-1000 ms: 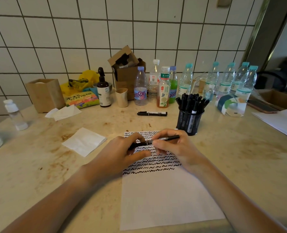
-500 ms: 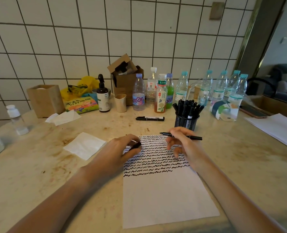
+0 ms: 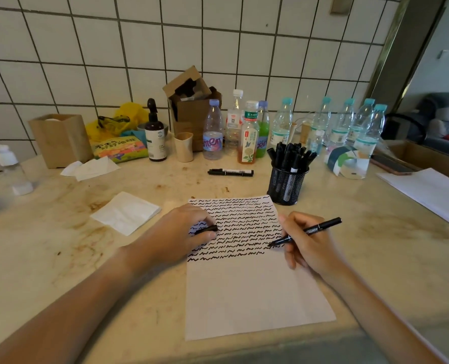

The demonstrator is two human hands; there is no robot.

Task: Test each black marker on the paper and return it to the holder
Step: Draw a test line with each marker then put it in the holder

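The paper (image 3: 249, 285) in the middle has many rows of black squiggles on its top half, so lots of markers look tested. The right hand (image 3: 307, 245) pinches an open marker (image 3: 306, 231), tip on the last row. The left hand (image 3: 181, 232) holds its cap (image 3: 207, 229). The holder (image 3: 286, 185), right of center, is full. One marker (image 3: 230, 172) lies above the paper.

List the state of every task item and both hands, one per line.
marker: uncapped, tip at the paper
cap: off, pinched in left hand
paper: flat, top half covered in squiggles
holder: upright, full of markers
left hand: holds cap
right hand: grips marker
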